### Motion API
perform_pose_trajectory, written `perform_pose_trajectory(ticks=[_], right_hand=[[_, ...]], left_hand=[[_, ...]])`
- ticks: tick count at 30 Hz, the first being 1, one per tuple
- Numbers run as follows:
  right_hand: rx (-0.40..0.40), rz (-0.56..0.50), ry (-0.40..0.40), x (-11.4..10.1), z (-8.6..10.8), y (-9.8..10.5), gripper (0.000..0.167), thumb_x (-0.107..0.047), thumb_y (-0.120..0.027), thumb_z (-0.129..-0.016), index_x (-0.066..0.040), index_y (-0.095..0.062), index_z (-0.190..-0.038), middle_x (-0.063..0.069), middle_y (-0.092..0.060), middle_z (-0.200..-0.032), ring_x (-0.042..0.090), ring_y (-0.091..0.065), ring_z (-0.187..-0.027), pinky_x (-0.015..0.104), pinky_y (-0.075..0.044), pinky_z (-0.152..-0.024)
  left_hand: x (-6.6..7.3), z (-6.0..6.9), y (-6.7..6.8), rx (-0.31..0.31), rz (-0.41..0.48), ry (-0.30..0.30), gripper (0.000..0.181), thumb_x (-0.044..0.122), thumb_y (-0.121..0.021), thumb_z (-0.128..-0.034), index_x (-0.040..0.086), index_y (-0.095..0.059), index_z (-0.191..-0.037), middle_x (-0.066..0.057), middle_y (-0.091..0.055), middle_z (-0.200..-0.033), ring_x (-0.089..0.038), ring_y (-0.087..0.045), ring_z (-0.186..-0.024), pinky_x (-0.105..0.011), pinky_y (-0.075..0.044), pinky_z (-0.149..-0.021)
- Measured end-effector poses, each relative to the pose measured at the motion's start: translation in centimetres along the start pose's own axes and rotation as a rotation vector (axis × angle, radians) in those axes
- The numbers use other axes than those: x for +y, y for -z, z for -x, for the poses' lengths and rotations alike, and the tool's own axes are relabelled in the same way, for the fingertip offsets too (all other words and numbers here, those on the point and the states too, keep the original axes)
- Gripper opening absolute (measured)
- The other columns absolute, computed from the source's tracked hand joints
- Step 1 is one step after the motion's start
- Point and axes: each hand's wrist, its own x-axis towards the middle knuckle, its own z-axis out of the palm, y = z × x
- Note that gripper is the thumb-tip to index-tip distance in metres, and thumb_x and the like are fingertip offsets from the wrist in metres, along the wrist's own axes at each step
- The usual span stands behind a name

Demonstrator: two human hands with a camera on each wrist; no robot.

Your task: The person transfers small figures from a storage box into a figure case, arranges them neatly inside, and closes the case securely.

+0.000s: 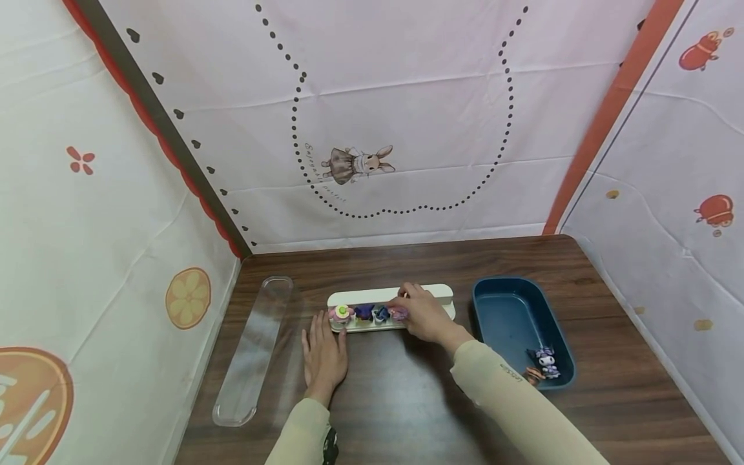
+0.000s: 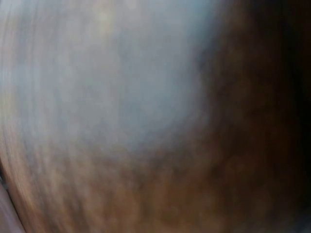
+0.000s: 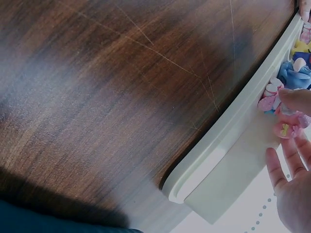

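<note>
A long white stand (image 1: 363,298) lies across the table with several small figurines in a row on it. My right hand (image 1: 425,314) pinches a pink figurine (image 3: 287,120) between thumb and fingers, at the right end of the row. Beside that one is a blue figurine (image 3: 294,77); a dark purple figurine (image 1: 364,312) and a pink figurine with a yellow-green top (image 1: 341,313) sit further left. My left hand (image 1: 327,355) lies with straight fingers against the stand's left end. The left wrist view is a blur of tabletop.
To the right stands a dark blue tray (image 1: 506,303) holding a white-and-purple figurine (image 1: 547,363) and a brown piece (image 1: 533,375). A long clear plastic cover (image 1: 252,355) lies on the left of the wooden table (image 1: 395,400). Patterned cloth walls (image 1: 407,129) enclose the back and sides.
</note>
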Motion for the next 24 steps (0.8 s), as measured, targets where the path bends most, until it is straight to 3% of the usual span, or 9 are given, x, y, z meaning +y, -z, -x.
perform_pose_trajectory(ticks=[8,15,24], right_hand=[[0.014,-0.011,0.014,0.0,0.2,0.1,0.047,-0.006,-0.078,-0.086,-0.024,-0.073,-0.129,0.006,-0.059,-0.122,0.026,-0.057,-0.110,0.045,-0.052,-0.096],[0.006,0.006,-0.001,0.0,0.5,0.3,0.053,-0.005,-0.079,-0.083,-0.026,-0.072,-0.130,0.005,-0.058,-0.121,0.024,-0.056,-0.110,0.044,-0.051,-0.096],[-0.028,-0.034,-0.046,-0.3,0.9,1.6,0.058,-0.008,-0.080,-0.082,-0.028,-0.067,-0.135,0.004,-0.057,-0.126,0.024,-0.055,-0.116,0.045,-0.050,-0.101]], left_hand=[[0.0,0.1,0.1,-0.019,0.009,0.005,0.065,0.039,-0.043,-0.1107,0.003,-0.026,-0.162,-0.016,-0.029,-0.169,-0.034,-0.020,-0.160,-0.062,-0.007,-0.129],[0.1,0.1,0.0,-0.041,0.020,0.018,0.066,0.040,-0.041,-0.1111,0.004,-0.023,-0.163,-0.015,-0.026,-0.170,-0.032,-0.017,-0.161,-0.061,-0.004,-0.130],[-0.1,0.1,0.0,-0.012,0.031,0.006,0.065,0.039,-0.045,-0.1101,0.003,-0.027,-0.162,-0.016,-0.028,-0.169,-0.033,-0.019,-0.160,-0.061,-0.005,-0.129]])
